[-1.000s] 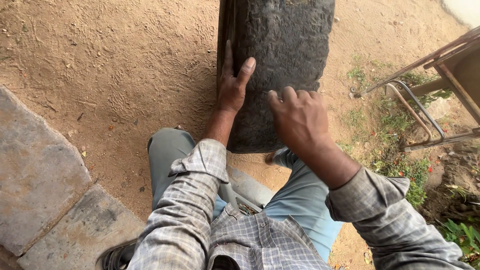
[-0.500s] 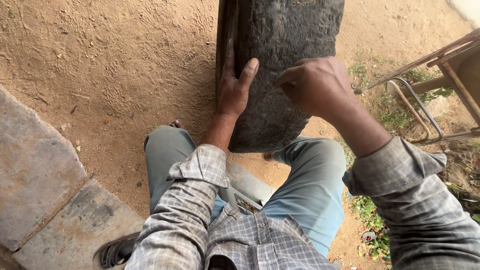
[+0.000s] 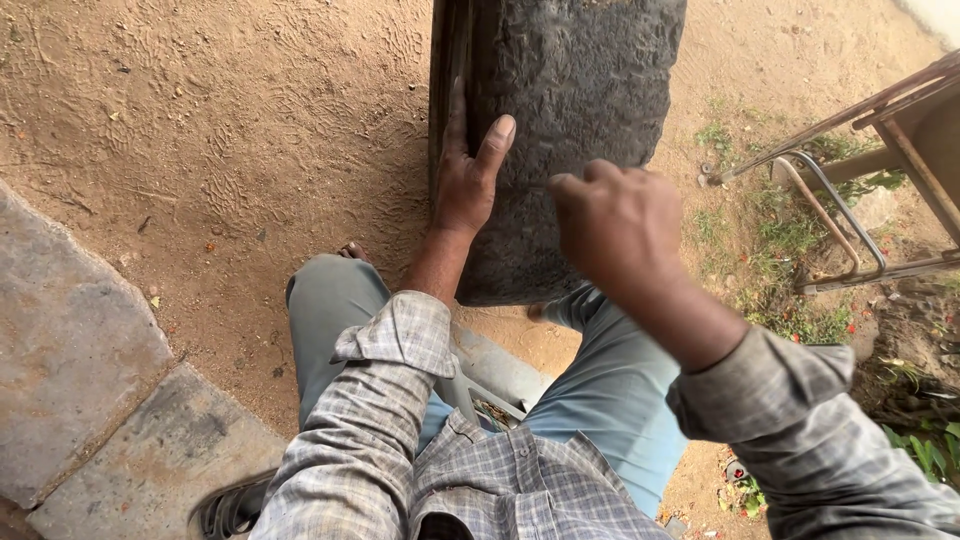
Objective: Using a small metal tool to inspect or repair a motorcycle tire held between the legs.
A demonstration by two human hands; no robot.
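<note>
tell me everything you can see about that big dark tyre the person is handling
The tyre stands upright on sandy ground between the person's knees, its top cut off by the frame. Its tread looks like worn, cracked dark rubber, dusty and nearly smooth, with the sidewall edge showing at the left. The left hand lies flat on the tread near that edge, fingers spread; the right hand hovers curled just before it, contact unclear.

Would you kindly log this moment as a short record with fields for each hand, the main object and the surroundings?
Left hand: flat, fingers spread, pressed on the tyre's left edge.
Right hand: loosely curled, raised just over the tread; contact unclear.
Tyre: large, worn, dark, standing upright between the knees.
Ground: sandy dirt.
Stone slabs: lower left.
Metal frame: rusty, at right.
</note>
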